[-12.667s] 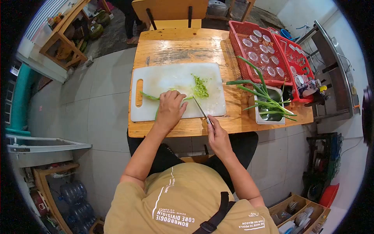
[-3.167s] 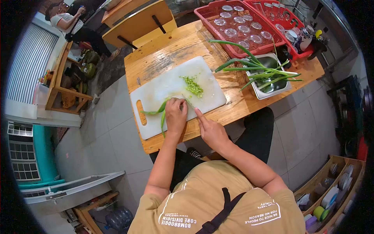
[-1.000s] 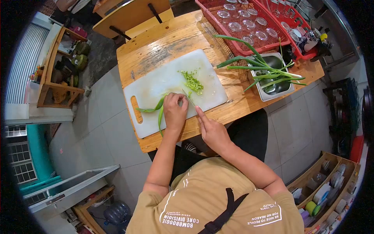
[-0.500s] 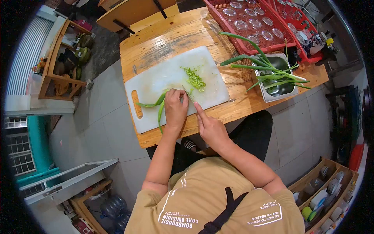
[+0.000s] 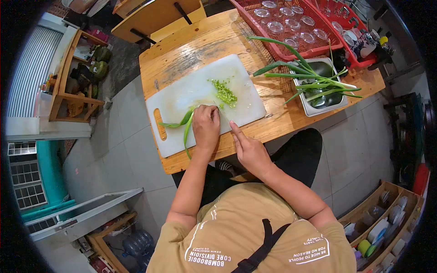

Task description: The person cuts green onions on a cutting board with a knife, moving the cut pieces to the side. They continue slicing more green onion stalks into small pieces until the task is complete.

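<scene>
On the white cutting board (image 5: 177, 93), my left hand (image 5: 206, 127) is closed on a green onion (image 5: 186, 119), whose leaves trail out to the left and over the board's near edge. My right hand (image 5: 249, 152) grips a knife (image 5: 224, 114) at the near side of the board, index finger stretched along it. The blade is beside my left fingertips and looks thin and blurred. A small heap of chopped green onion (image 5: 226, 94) lies just beyond the blade, with bits scattered around it.
Right of the board, whole green onions (image 5: 314, 79) lie across a metal container (image 5: 309, 109) on the wooden table (image 5: 182, 48). Behind it stands a red crate (image 5: 291, 54) with several upturned glasses (image 5: 275, 26). Another red basket (image 5: 359, 61) holds cups at the far right.
The knife blade has shifted slightly beside my left fingertips and now looks more blurred. Both hands stay nearly in place, and the whole view has moved a little.
</scene>
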`<state>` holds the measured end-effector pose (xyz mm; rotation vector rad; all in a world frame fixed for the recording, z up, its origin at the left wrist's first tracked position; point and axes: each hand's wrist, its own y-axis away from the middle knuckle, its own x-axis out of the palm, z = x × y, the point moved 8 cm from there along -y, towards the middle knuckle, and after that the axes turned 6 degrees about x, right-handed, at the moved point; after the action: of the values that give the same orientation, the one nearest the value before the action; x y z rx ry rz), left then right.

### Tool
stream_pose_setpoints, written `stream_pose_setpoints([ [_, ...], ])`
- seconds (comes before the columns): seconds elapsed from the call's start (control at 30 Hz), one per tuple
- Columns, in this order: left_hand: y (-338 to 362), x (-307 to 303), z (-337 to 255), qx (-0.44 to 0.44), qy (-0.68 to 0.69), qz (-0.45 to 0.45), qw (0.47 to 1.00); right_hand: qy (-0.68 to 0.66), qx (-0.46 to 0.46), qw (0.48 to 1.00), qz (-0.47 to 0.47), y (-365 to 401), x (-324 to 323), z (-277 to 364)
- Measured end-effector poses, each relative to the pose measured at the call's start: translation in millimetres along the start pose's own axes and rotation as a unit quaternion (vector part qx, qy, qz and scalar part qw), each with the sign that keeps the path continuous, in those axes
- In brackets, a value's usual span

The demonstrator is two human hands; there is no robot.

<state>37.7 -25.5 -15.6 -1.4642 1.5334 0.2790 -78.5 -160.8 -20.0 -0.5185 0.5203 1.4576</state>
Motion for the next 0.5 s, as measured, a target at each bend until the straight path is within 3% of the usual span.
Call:
stream_pose_setpoints([
  [0.23,0.2,-3.2,4.0,-0.024,0.009,0.005,1.0,0.048,0.036,0.998,0.025,-19.4,13.3,-0.3],
  [0.33,2.1,-2.9,4.2,-0.03,0.006,0.003,1.0,0.032,0.02,0.999,-0.011,-22.1,13.5,2.5],
  [0.5,2.5,-5.4,4.2,-0.018,0.01,-0.004,1.0,0.09,0.039,0.995,0.023,3.4,5.3,0.2],
])
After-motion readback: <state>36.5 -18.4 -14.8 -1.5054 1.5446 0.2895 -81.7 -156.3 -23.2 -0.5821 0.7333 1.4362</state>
